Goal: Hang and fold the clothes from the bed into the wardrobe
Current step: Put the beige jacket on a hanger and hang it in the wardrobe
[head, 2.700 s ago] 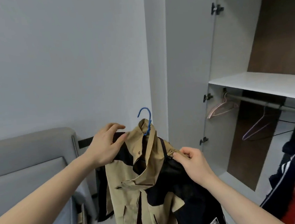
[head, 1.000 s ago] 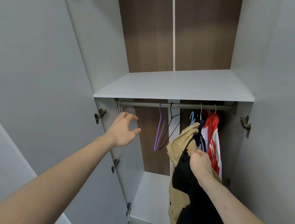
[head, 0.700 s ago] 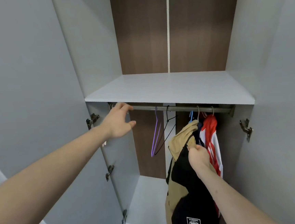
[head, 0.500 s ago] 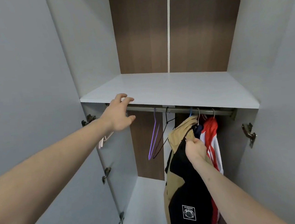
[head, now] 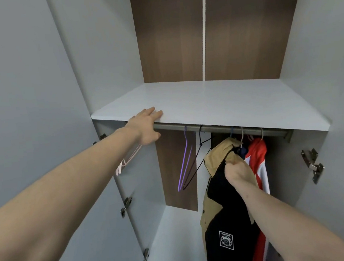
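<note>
Your left hand [head: 145, 126] has risen to lie flat-fingered on the shelf [head: 216, 103] edge, while your right hand [head: 238, 171] pinches the tan-and-black jacket [head: 219, 205] now hanging from the rail [head: 214, 127] just above it, seemingly hung.

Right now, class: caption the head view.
Right hand holds tan-and-black jacket at rail; left hand rests on shelf.

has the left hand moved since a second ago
Yes. The left hand has gone up: a second ago it hung below the rail, and now its fingers lie flat on the front edge of the shelf above it.
</note>
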Demonstrator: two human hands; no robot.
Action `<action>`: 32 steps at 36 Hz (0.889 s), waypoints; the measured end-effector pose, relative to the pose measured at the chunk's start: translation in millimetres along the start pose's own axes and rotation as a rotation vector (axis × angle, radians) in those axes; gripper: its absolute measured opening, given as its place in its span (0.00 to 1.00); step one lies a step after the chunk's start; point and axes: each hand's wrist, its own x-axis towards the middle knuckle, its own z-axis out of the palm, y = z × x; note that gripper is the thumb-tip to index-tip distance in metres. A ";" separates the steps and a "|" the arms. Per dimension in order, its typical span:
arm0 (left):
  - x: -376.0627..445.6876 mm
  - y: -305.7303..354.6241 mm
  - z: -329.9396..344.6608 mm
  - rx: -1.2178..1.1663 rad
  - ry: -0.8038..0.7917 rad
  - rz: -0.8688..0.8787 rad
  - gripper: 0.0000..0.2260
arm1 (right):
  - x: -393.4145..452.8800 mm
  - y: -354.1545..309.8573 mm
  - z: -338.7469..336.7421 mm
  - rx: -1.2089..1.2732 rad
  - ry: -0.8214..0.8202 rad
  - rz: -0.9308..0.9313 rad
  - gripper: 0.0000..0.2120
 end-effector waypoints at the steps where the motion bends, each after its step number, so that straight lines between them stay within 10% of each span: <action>1: 2.0 -1.6 1.7 0.017 -0.009 -0.006 0.37 | 1.9 2.6 2.6 -0.016 -0.009 0.003 0.20; 12: 16.7 -3.7 1.5 0.087 -0.016 -0.055 0.36 | 11.7 18.2 20.4 -0.005 0.067 -0.001 0.14; 17: 19.5 -6.8 -1.4 0.110 -0.019 -0.061 0.35 | 15.6 26.9 66.9 0.054 0.286 -0.331 0.17; 21: 18.3 -6.9 -1.6 0.129 -0.009 -0.051 0.35 | 15.8 17.0 104.1 0.070 0.092 -0.439 0.12; 32: 14.3 -3.0 0.9 -0.011 -0.026 -0.073 0.36 | 45.3 -17.8 143.8 0.122 -0.399 0.074 0.25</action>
